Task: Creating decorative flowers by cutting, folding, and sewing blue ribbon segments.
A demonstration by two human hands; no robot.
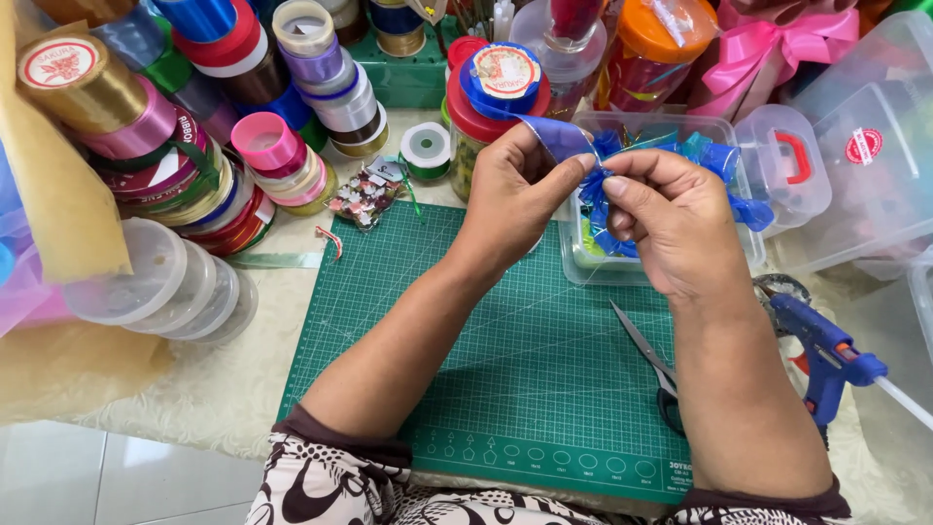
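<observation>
— Presently, what is each hand doing?
— Left hand (pixel 510 194) and right hand (pixel 666 219) are both pinching the blue ribbon bow (pixel 680 156), fingers (pixel 581 167) narrow, above the clear tub (pixel 661 126).
— Risks?
— Loops are likely slipping if either pinch is loosening; scissors (pixel 649 362) and glue gun (pixel 826 355) are lying just below the right fingers.
— Room?
— Green mat (pixel 486 331) below the fingers is lying open; spools (pixel 262 146) are crowding leftward.
</observation>
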